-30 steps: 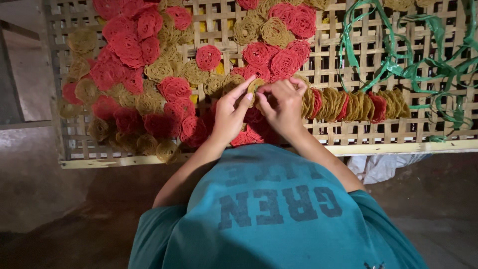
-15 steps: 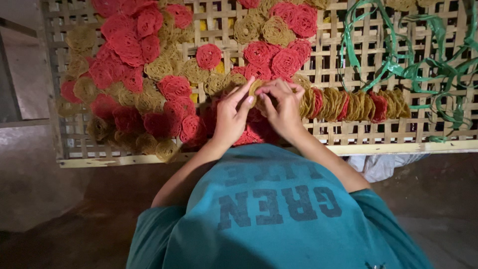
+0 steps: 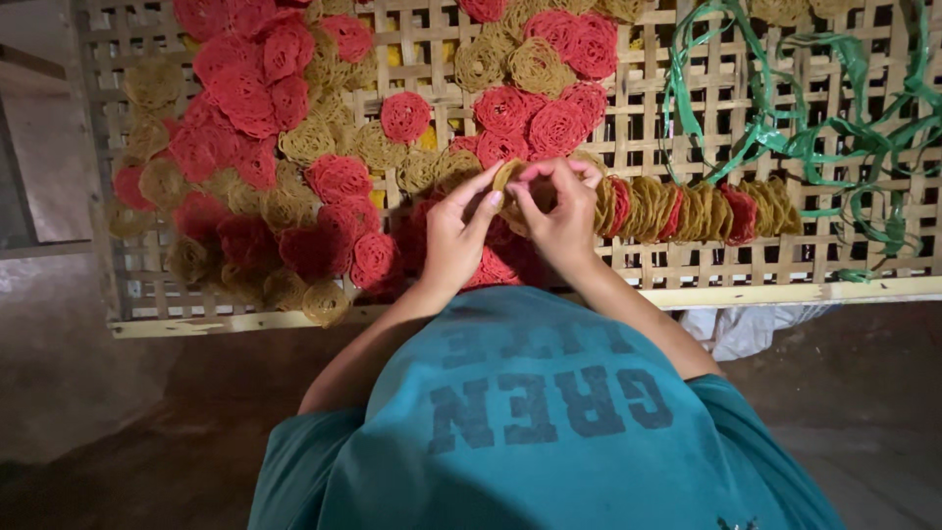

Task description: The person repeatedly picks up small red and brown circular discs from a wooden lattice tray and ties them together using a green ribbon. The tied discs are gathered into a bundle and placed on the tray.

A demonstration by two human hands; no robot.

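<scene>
Both hands meet over a woven bamboo rack [image 3: 687,74]: the left hand [image 3: 453,240] and right hand [image 3: 561,211] pinch a tan lacy disc [image 3: 507,177] beside an upright row of discs [image 3: 687,211]. Green straps [image 3: 814,137] lie right.

Left hand [image 3: 456,236] fingers now pinch tan disc [image 3: 507,177].

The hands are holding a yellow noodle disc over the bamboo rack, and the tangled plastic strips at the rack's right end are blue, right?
Not quite. The head view shows the tangled plastic strips are green, not blue. The rest holds: the left hand and right hand hold a yellow noodle disc between them over the bamboo rack, and the strips lie at its right end.
</scene>
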